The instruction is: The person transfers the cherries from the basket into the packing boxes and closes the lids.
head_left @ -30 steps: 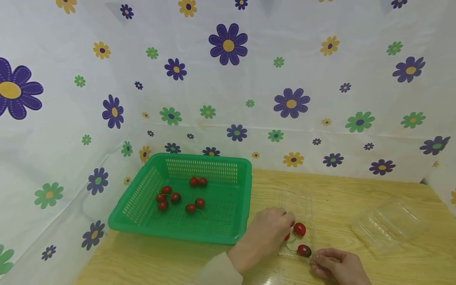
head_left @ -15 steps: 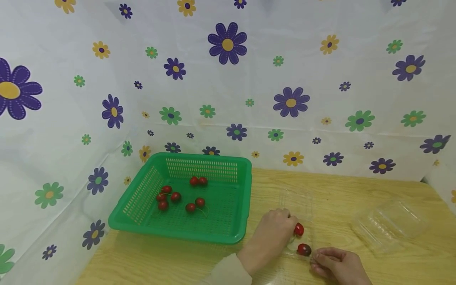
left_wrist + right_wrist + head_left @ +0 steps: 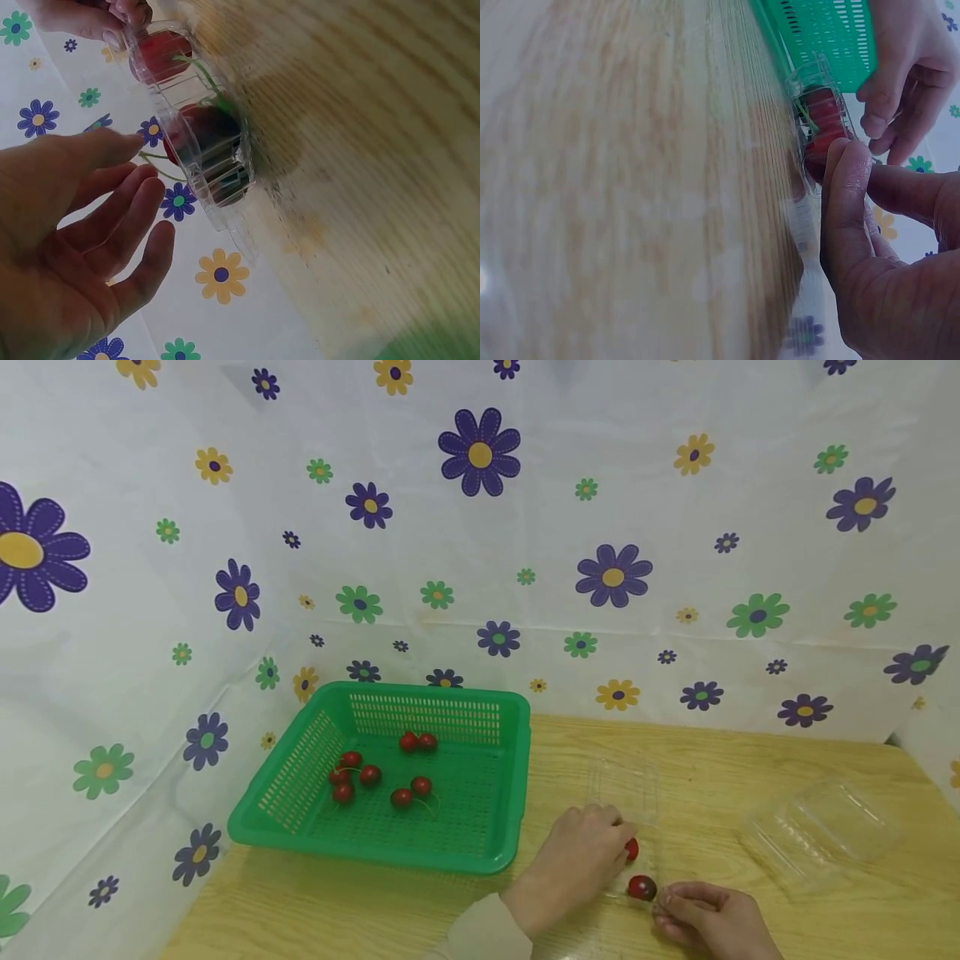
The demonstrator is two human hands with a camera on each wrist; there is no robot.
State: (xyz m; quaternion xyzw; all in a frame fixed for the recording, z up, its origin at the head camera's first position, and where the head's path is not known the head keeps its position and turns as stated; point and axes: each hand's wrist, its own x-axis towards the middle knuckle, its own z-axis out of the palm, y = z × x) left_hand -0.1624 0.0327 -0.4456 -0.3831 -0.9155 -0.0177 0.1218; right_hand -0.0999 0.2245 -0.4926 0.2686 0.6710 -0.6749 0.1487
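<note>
A clear plastic clamshell box (image 3: 626, 785) lies on the table with its lid folded back. Inside are red cherries (image 3: 642, 887) with thin green stems, partly covered by my left hand (image 3: 573, 857). In the left wrist view that hand's loosely bent fingers (image 3: 154, 251) are beside the box, and a stem (image 3: 161, 157) reaches toward the thumb tip; no cherry shows in its grasp. My right hand (image 3: 708, 917) pinches the near right edge of the box between thumb and index finger, as the right wrist view shows with the box wall (image 3: 840, 101) at its fingertips.
A green plastic basket (image 3: 517, 777) stands to the left, with several cherries (image 3: 370, 775) in it. Another clear plastic box (image 3: 825, 835) lies open at the right of the wooden table (image 3: 712, 768). A flower-print cloth (image 3: 540, 535) hangs behind.
My left hand has shifted slightly right over the box and now covers more of the cherries. The right hand stays at the box's edge.
</note>
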